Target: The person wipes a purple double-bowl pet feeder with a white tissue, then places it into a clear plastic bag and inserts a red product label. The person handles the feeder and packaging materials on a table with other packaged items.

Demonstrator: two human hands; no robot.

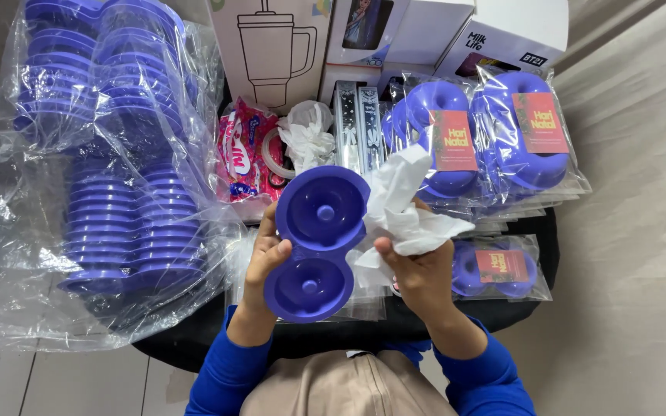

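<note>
Black round table (pixel 546 254) against pale floor and a beige drape, crowded edge to edge. At table's left: clear plastic bags (pixel 109 154) packed with tall stacks of purple containers. At rear: white cardboard boxes (pixel 275 46), one printed with a line drawing of a handled cup. In front of boxes: pink snack packet (pixel 242 154), roll of tape (pixel 271 154), crumpled white tissue (pixel 307 132). At right: bagged purple containers with red labels (pixel 495 127), overlapping in a row; one more bagged container (pixel 496 268) lying just right of the right hand.

Held above table centre: purple hinged container (pixel 314 243), open flat, two round halves joined at the middle, each with a raised central knob, insides facing up. Left hand (pixel 264 258) at container's left edge where the halves meet, fingers closed around the rim, thumb on the inner face. Right hand (pixel 418 270) just beside container's right edge, fingers pinched tight on a wad of white tissue paper (pixel 406 208); tissue fanning upward and touching the upper half's right rim. Blue sleeves on both arms; beige garment at bottom of view. Clear empty sleeves lying flat on table under the hands.
</note>
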